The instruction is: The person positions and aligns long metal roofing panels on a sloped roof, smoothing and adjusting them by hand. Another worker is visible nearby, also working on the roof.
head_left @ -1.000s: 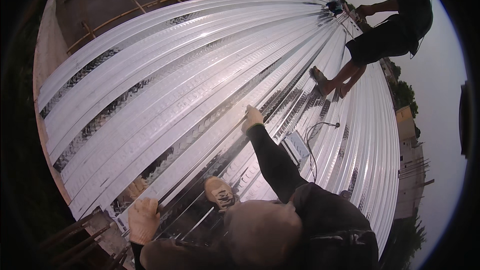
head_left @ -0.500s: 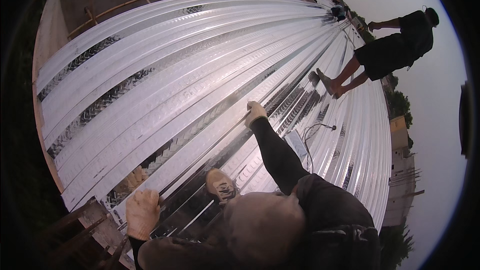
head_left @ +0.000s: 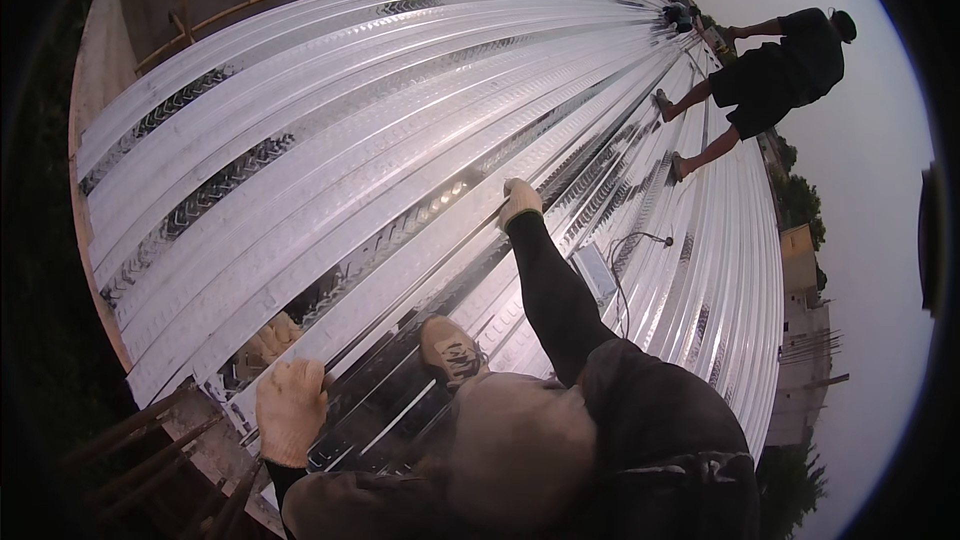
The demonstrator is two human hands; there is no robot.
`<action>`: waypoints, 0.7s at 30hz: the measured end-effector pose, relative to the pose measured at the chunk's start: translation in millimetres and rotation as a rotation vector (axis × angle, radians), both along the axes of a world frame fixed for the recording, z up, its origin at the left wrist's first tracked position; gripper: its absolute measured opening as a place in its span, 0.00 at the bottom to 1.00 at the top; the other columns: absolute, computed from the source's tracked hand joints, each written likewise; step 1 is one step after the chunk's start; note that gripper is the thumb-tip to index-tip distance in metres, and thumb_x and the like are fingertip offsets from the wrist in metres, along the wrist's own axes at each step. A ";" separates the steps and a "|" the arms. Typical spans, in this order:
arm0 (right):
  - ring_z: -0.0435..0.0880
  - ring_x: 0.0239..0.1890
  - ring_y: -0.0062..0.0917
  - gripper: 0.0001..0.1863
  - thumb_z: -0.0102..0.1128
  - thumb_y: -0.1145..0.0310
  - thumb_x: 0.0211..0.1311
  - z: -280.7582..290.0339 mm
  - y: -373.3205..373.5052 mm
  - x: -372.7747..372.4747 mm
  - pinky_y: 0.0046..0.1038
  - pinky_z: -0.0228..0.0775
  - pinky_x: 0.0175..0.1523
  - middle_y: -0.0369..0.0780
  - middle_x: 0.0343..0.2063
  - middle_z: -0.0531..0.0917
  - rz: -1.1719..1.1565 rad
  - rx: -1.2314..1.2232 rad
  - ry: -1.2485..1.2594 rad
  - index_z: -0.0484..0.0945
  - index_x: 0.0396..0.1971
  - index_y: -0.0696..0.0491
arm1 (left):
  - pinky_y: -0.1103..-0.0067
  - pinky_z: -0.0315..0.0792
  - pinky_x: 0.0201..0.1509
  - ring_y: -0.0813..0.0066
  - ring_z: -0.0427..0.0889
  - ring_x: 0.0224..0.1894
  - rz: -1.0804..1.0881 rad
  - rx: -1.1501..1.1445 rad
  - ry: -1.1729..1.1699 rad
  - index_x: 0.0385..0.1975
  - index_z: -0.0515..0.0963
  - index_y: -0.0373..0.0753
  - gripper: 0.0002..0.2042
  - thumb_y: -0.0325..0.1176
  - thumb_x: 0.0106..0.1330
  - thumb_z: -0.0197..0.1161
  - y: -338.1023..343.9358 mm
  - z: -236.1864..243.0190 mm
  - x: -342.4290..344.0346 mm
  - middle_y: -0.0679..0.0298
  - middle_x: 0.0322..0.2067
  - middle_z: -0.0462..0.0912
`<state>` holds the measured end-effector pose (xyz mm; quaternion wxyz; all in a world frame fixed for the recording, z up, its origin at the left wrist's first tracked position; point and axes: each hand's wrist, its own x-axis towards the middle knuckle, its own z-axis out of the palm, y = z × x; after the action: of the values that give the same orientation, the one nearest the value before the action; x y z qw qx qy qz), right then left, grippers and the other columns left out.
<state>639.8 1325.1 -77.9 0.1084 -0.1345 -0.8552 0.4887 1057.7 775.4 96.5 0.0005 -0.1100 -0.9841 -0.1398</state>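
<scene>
Long ribbed metal decking sheets lie side by side in front of me. My left hand (head_left: 292, 412), in a pale knit work glove, is curled over the near end of one decking sheet (head_left: 415, 265). Farther along that sheet, my right hand (head_left: 520, 203), gloved too, is closed on its right-hand long edge; the fingertips are partly hidden. My right arm reaches forward in a black sleeve. Between the hands, my shoe (head_left: 452, 348) rests on the decking, close to the sheet's edge. The shiny metal mirrors my left glove.
To the right lies a pale flat rectangular object (head_left: 597, 270) beside a dark cable (head_left: 625, 285). A person in dark clothes (head_left: 780, 70) stands farther off; another figure (head_left: 680, 18) is low at the far end. Rusty bars (head_left: 150, 470) jut out by the decking's near left edge.
Both my hands have shifted slightly to the right, still on the decking sheet. The standing person has stepped farther away, feet now wider apart.
</scene>
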 end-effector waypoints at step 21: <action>0.84 0.37 0.27 0.06 0.70 0.72 0.75 28.9 4.5 1.4 0.38 0.79 0.42 0.39 0.34 0.86 0.434 0.906 -0.090 0.81 0.40 0.56 | 0.69 0.82 0.40 0.69 0.88 0.42 0.070 -0.197 0.127 0.43 0.83 0.50 0.04 0.38 0.74 0.67 15.2 -20.3 3.4 0.72 0.40 0.84</action>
<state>641.2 1329.6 -49.1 0.0150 0.0862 -0.9935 0.0734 1061.1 790.6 76.1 0.0568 -0.0839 -0.9942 -0.0351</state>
